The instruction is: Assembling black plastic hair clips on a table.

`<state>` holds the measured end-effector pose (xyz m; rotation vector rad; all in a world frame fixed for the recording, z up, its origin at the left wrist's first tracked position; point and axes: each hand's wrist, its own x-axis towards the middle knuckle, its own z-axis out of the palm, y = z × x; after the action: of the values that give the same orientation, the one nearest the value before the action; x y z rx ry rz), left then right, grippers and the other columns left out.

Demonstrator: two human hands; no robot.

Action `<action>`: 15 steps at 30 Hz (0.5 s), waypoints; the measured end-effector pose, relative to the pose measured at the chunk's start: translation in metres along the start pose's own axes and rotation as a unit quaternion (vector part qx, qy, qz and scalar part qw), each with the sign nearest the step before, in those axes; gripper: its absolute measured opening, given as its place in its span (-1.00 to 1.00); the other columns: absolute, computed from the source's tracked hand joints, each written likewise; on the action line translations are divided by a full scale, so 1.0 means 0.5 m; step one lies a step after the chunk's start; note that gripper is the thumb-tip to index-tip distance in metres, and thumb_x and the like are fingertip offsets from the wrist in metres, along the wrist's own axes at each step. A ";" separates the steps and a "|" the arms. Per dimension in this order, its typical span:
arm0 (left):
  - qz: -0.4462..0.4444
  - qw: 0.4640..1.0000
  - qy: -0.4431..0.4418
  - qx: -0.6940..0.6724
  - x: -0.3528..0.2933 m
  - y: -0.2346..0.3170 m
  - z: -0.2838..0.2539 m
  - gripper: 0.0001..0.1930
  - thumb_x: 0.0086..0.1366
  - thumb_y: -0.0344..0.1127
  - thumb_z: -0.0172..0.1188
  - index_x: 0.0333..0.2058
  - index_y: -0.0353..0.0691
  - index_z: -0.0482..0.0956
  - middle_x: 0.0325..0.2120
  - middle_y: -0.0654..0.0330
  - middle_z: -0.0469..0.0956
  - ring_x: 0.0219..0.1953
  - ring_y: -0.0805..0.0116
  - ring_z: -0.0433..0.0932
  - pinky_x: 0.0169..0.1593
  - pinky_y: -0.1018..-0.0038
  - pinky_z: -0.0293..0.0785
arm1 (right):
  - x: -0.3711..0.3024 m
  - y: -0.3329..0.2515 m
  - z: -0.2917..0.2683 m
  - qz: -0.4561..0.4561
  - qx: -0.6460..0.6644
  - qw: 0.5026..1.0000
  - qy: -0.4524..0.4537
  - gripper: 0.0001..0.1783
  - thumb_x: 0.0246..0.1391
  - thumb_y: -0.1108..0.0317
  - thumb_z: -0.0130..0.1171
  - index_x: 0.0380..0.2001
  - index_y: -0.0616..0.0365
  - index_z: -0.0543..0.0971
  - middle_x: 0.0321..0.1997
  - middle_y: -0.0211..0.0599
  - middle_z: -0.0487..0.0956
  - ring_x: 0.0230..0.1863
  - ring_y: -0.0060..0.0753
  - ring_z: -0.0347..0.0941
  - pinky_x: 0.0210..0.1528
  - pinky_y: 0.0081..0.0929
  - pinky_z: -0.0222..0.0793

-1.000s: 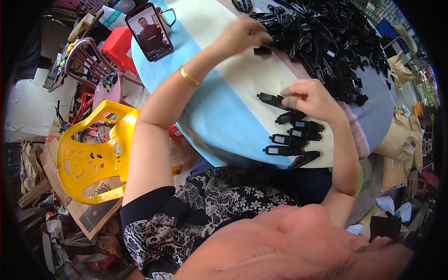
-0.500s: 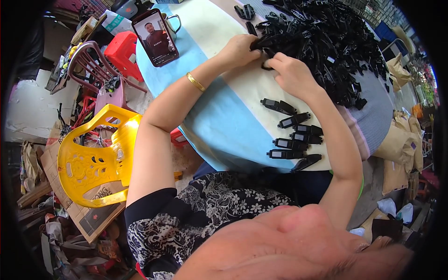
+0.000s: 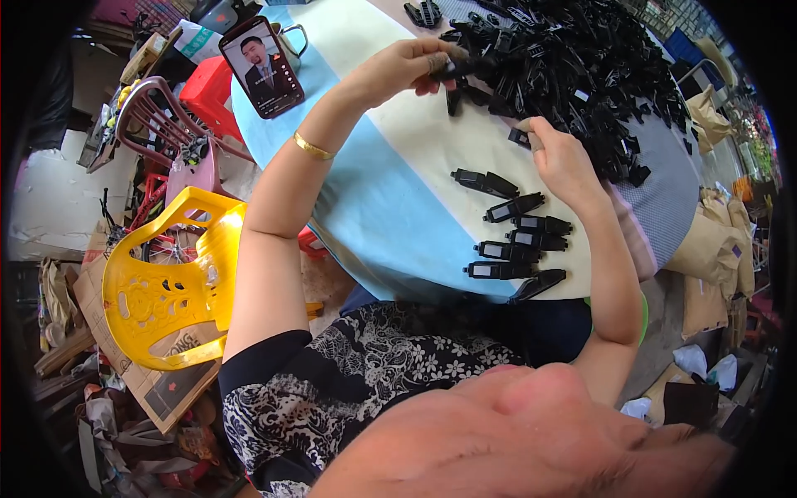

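Sorting step: my left hand (image 3: 415, 68) pinching black clip (image 3: 459, 66) at edge of big pile (image 3: 581, 75). Right hand (image 3: 564, 162) closed on another small piece (image 3: 520, 138). Finished row (image 3: 515, 236) sits near table (image 3: 374, 191) edge. Next, I guess: fit pieces, line up carefully.

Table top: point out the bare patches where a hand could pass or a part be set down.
Free: the blue strip of the table between the left forearm, the phone and the row of black parts; also the cream patch between the left hand and right hand. Crowded: the heap of black parts at the far side.
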<state>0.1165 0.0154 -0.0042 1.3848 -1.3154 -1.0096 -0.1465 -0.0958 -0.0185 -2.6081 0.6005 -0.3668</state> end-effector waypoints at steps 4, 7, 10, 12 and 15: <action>-0.053 0.995 -0.068 0.049 -0.017 -0.002 0.074 -0.76 0.36 -0.32 -0.05 -0.11 -0.25 0.53 -0.55 0.27 0.57 -0.61 0.63 0.40 -0.53 0.66 0.36 | -0.005 0.002 0.001 -0.034 -0.007 0.998 0.042 -0.80 0.00 0.47 0.03 -0.26 0.22 0.48 -0.35 -0.08 0.50 -0.32 0.03 0.48 -0.32 -0.19 0.38; -0.105 0.984 -0.049 0.138 -0.025 -0.001 0.125 -0.75 0.30 -0.26 0.06 -0.14 -0.25 0.55 -0.54 0.21 0.56 -0.56 0.53 0.46 -0.44 0.54 0.43 | -0.014 -0.001 -0.009 -0.027 0.005 0.999 0.030 -0.77 -0.02 0.40 0.15 -0.25 0.20 0.51 -0.36 -0.13 0.50 -0.33 0.00 0.48 -0.32 -0.20 0.38; 0.054 0.972 -0.014 0.227 -0.039 -0.004 0.138 -0.68 0.12 -0.24 0.24 -0.17 -0.27 0.55 -0.36 0.04 0.53 -0.32 0.22 0.52 -0.18 0.37 0.46 | -0.011 0.019 -0.002 -0.066 -0.070 0.994 0.050 -0.72 -0.06 0.33 0.23 -0.23 0.18 0.55 -0.35 -0.16 0.50 -0.36 -0.04 0.48 -0.34 -0.23 0.38; 0.091 0.959 0.018 0.269 -0.038 -0.023 0.145 -0.69 0.08 -0.28 0.24 -0.19 -0.26 0.56 -0.35 0.03 0.52 -0.30 0.17 0.52 -0.18 0.36 0.46 | -0.009 0.014 -0.007 -0.071 -0.082 0.987 0.120 -0.74 -0.08 0.33 0.25 -0.27 0.18 0.57 -0.37 -0.16 0.50 -0.38 -0.05 0.48 -0.34 -0.26 0.39; 0.136 0.940 0.047 0.309 -0.033 -0.034 0.157 -0.71 0.01 -0.34 0.22 -0.23 -0.25 0.58 -0.35 0.02 0.50 -0.27 0.08 0.52 -0.18 0.34 0.46 | -0.003 -0.009 -0.009 -0.037 0.033 0.992 0.114 -0.74 -0.10 0.40 0.25 -0.26 0.18 0.59 -0.39 -0.18 0.52 -0.35 -0.15 0.46 -0.37 -0.34 0.38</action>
<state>0.0425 0.0243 -0.0385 1.6147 -1.7788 -0.3391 -0.1477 -0.0931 -0.0127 -2.5494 0.5567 -0.7027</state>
